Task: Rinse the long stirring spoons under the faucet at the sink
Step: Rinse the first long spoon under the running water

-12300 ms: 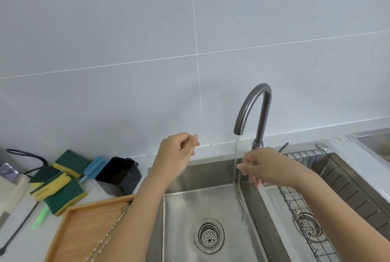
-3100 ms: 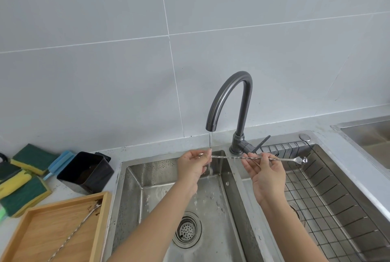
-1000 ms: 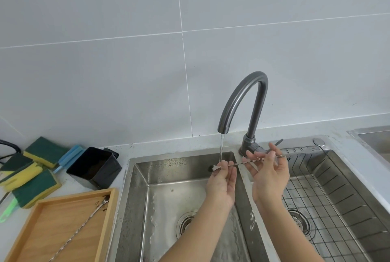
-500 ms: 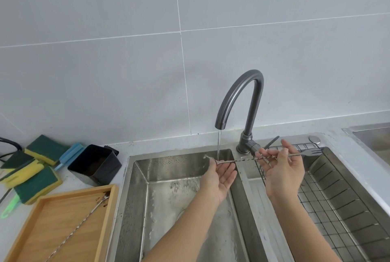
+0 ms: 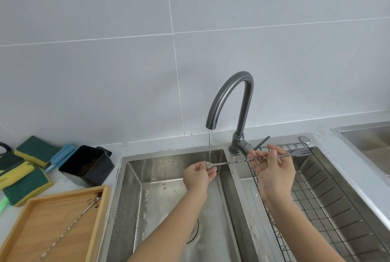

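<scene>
Hands [image 5: 236, 171] hiding spoon [image 5: 230, 163] bowl under stream [image 5: 210, 147]

Two bare forearms — no sleeves in view. Left hand [image 5: 199, 175] and right hand [image 5: 274, 174] ungloved — short, unpainted nails.

Green-yellow sponges [image 5: 27, 183], black container [image 5: 87, 165] on counter; wooden tray [image 5: 50, 228] beside.

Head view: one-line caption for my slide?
Both hands hold a long stirring spoon level under the running faucet.
</scene>
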